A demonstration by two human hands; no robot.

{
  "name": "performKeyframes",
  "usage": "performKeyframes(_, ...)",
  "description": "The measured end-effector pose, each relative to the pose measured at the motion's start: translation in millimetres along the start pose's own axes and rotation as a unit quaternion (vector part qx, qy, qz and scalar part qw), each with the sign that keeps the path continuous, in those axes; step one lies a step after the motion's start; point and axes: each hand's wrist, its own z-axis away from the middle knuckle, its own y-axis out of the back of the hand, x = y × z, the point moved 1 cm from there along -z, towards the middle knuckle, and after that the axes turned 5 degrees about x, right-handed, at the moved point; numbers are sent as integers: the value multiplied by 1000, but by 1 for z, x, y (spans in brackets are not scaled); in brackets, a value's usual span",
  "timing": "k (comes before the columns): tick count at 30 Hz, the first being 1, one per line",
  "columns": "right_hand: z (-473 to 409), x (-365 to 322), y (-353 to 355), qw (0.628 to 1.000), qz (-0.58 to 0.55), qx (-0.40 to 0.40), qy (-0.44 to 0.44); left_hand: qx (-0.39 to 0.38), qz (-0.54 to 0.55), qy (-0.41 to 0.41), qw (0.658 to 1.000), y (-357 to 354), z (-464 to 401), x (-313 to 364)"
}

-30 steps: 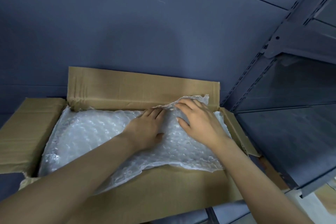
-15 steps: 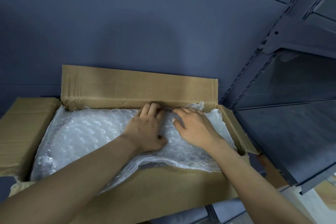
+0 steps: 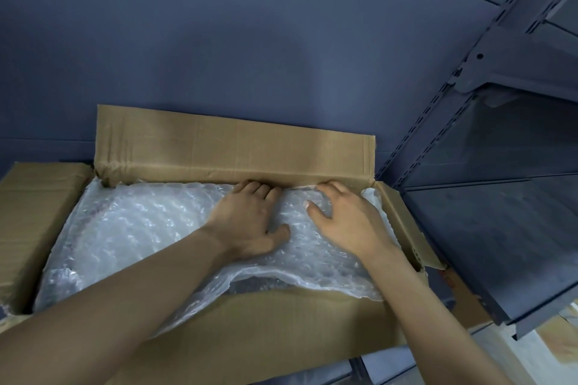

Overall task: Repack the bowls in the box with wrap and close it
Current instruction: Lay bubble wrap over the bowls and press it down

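An open cardboard box [image 3: 237,150] stands in front of me with its flaps up and out. A sheet of clear bubble wrap [image 3: 131,222] covers its whole inside, and no bowl shows under it. My left hand [image 3: 247,222] lies flat on the wrap near the middle, fingertips against the far wall. My right hand [image 3: 347,219] presses the wrap beside it, fingers spread and bent down at the far edge of the sheet. The wrap's near edge [image 3: 297,278] bulges over the front wall.
A dark blue wall rises behind the box. Blue metal shelving [image 3: 500,228] with slotted uprights stands close on the right. The left flap [image 3: 34,212] lies outward, and the small right flap [image 3: 403,222] leans toward the shelving.
The raised far corner of the wrap has been pushed down flat. Both hands have slid forward to the far wall of the box.
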Motion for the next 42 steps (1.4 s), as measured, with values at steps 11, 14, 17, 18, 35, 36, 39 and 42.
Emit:
performKeyframes(11, -15, -4, 4, 996, 4, -42, -72, -16, -26, 1, 1000, -1, -6, 5)
performKeyframes(14, -8, 3, 6, 997, 23, 26, -75, -35, -33, -2, 999, -1, -10, 6)
performKeyframes(17, -6, 15, 4, 995, 20, -50, -86, -49, -13, 5, 999, 1, -12, 3)
performKeyframes(18, -7, 17, 3, 994, 14, -66, -88, -51, -2, 11, 999, 1, -13, 3)
performKeyframes(35, -5, 9, 9, 993, 111, 43, -7, -107, 102, 56, 987, 63, 79, -77)
performKeyframes(36, -3, 2, 13, 995, 72, 58, 26, -124, 104, 63, 985, 70, 87, -83)
performKeyframes(39, 10, -29, 23, 987, -128, -20, 96, -196, 116, 75, 971, 83, 103, -87)
performKeyframes(42, 20, -70, 28, 956, -203, -132, 166, -234, 132, 81, 960, 88, 106, -88)
